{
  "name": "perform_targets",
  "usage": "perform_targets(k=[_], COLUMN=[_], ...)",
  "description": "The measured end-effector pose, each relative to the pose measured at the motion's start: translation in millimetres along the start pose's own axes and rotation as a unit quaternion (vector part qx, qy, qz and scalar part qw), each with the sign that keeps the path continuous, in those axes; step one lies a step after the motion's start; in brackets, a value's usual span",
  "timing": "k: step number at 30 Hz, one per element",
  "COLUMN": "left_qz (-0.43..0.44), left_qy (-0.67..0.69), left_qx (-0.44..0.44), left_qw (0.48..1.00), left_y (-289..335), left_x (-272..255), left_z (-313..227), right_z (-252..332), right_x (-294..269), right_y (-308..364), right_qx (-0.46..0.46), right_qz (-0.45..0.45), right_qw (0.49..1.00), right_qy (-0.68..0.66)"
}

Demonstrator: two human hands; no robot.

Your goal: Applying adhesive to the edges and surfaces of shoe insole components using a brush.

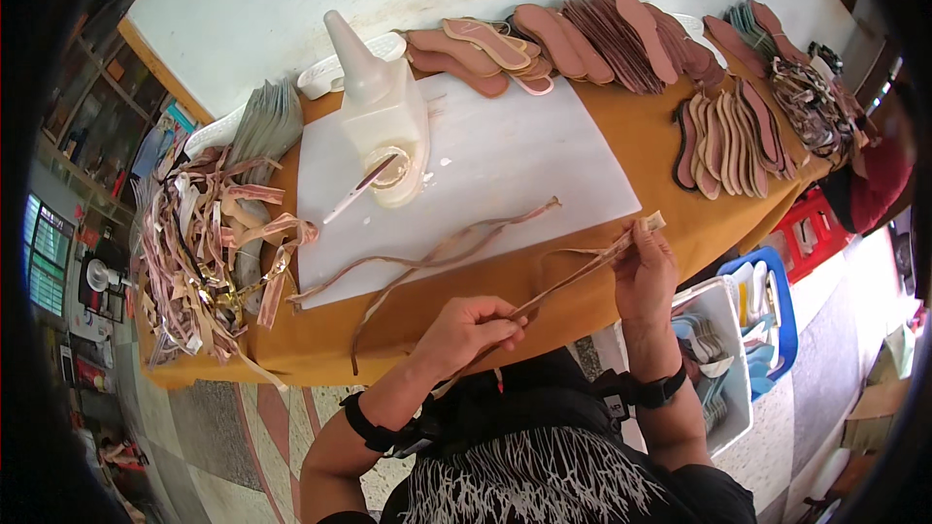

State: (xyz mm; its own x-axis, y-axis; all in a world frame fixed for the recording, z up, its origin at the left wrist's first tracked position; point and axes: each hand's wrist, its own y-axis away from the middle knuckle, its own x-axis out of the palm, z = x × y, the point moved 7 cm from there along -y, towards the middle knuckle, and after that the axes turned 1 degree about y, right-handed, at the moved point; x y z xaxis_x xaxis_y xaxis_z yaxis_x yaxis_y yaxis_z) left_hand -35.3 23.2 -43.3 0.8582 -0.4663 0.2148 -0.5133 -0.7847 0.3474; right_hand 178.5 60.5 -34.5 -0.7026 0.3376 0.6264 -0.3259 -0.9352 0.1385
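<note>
tan strip point(570, 281): stretches between left hand point(466, 333) and right hand point(645, 277), above the front edge of the orange cloth point(291, 344). disappears partly behind the left hand, then fades against dark clothing point(544, 398); cannot make out the lower end, nor tell one strip from two doubled together. slants along its long axis from lower left to upper right, with a pale end point(656, 221) away from the body. is pinched by both hands between thumb and fingertips.

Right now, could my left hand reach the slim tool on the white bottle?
Probably yes: only loose strips lie between your left hand and the slim tool, though that hand holds another strip.
</note>
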Motion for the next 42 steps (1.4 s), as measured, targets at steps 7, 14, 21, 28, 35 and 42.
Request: perform_targets(k=[7,14,21,28,35,42], left_qz=[0.046,0.057,0.05,0.05,0.019,-0.073], left_qy=[-0.041,0.02,0.148,0.146,0.096,0.076], left_qx=[0.047,0.07,0.026,0.024,0.016,0.054], left_qw=[0.997,0.996,0.987,0.988,0.995,0.993], left_y=[-5.7,-27.1,-23.6,-15.7,-10.7,-21.4], left_x=[12.2,32.9,30.8,24.2,17.2,9.2], left_z=[-12.4,-35.6,-24.8,-8.6,-1.8,-16.2], right_z=[-13.9,-17.5,-9.1,-16.5,-36.1,-69.1], right_x=[26.7,49.6,55.8,57.6,33.7,55.8], right_y=[18.2,38.9,31.6,25.4,11.1,49.3], right_qx=[0.004,-0.051,-0.037,0.015,0.075,0.203], right_qz=[0.042,0.108,0.096,0.11,0.049,0.222], right_qw=[0.998,0.977,0.981,0.991,0.996,0.952], right_qy=[0.047,0.177,0.165,0.072,-0.026,0.053])
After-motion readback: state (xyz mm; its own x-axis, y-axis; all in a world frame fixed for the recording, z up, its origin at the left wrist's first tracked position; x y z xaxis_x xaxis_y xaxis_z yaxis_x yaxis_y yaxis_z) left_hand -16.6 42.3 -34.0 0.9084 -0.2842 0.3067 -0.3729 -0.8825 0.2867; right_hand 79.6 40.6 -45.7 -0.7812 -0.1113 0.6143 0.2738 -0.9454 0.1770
